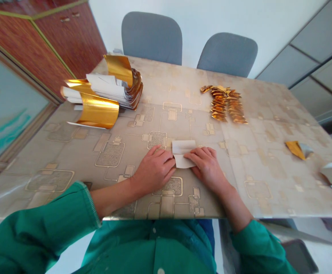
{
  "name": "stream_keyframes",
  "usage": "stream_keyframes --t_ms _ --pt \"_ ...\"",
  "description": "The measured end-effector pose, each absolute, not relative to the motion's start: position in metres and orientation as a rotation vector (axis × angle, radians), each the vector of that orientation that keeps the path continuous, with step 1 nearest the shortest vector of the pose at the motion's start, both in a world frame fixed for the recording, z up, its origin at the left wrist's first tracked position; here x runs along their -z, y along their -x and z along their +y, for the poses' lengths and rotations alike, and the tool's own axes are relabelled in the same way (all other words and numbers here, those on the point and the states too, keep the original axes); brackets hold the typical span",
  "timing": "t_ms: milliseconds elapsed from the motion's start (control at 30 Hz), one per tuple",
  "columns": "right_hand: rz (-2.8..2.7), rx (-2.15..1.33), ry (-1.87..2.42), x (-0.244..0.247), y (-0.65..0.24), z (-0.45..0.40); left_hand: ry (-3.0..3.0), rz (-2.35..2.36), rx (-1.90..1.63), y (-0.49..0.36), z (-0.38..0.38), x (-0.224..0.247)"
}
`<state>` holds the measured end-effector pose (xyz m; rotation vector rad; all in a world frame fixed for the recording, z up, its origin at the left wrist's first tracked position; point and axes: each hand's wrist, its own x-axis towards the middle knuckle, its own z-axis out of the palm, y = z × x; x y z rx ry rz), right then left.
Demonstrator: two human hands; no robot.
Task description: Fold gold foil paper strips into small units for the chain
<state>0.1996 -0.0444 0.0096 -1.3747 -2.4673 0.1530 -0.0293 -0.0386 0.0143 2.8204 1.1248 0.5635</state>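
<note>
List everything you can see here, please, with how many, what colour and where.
Creased paper: 1, off-white, between the hands
Loose sheets: too many to count, gold and white, piled far left on the table
Folded pieces: many, gold, in two rows, far right of centre
Small paper pieces: at least 2, gold, white and grey, right side
Patterned table: 1, beige, centre
Chairs: 2, grey, behind the table
Cabinet: 1, reddish brown, upper left
Wall: 1, white, back
Shirt: 1, green, bottom
Left hand: 1, bare, at the paper's left edge
Right hand: 1, bare, fingertips on the paper
</note>
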Motion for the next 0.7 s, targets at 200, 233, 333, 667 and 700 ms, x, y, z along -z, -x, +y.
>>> stream_keyframes --t_ms 200,233,333,667,700 --pt "-2.497 -0.179 1.358 -0.012 -0.2 -0.045 -2.848 0.984 -0.66 0.03 -0.027 -0.012" --pt "-2.503 -0.181 1.364 -0.013 -0.199 -0.046 -2.87 0.937 -0.615 0.03 -0.026 -0.01" --pt "-2.513 -0.186 1.372 -0.016 -0.198 -0.049 -2.893 0.923 -0.495 0.027 -0.027 -0.004" --pt "-2.456 -0.016 1.461 -0.008 -0.214 -0.064 -2.865 1.002 -0.448 0.029 -0.033 -0.003" --pt "-2.448 0.001 1.473 -0.007 -0.217 -0.065 -2.864 1.006 -0.451 0.029 -0.033 -0.002"
